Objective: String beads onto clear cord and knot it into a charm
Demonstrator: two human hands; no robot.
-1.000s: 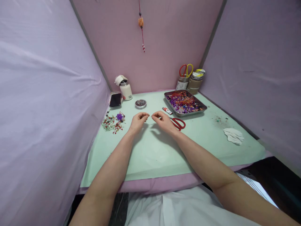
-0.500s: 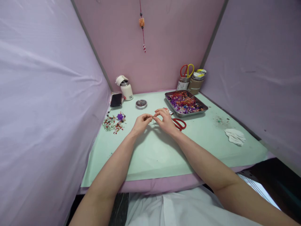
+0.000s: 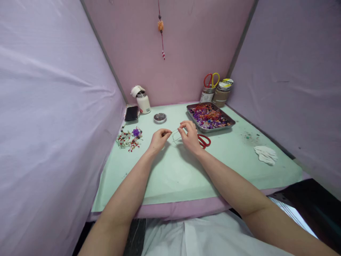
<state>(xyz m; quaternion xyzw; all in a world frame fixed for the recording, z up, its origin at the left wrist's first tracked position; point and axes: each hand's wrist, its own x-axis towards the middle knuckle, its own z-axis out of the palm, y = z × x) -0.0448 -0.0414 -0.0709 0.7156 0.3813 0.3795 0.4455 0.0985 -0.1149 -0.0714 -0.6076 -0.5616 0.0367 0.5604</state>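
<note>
Left hand [image 3: 159, 139], right hand [image 3: 190, 138] hold thread [image 3: 174, 131] well inside table edge [image 3: 183, 200].

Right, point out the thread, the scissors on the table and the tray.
Thread [image 3: 175, 131]: head view, on its upper strand.
Scissors [image 3: 205, 136]: head view, on a red handle.
Tray [image 3: 218, 127]: head view, on its near outer wall.

We are holding a thin cord [image 3: 175, 131] between our left hand [image 3: 160, 138] and right hand [image 3: 189, 136]; red-handled scissors [image 3: 204, 143] are lying just beside the right hand, and a metal tray [image 3: 216, 129] is resting beyond it.
</note>
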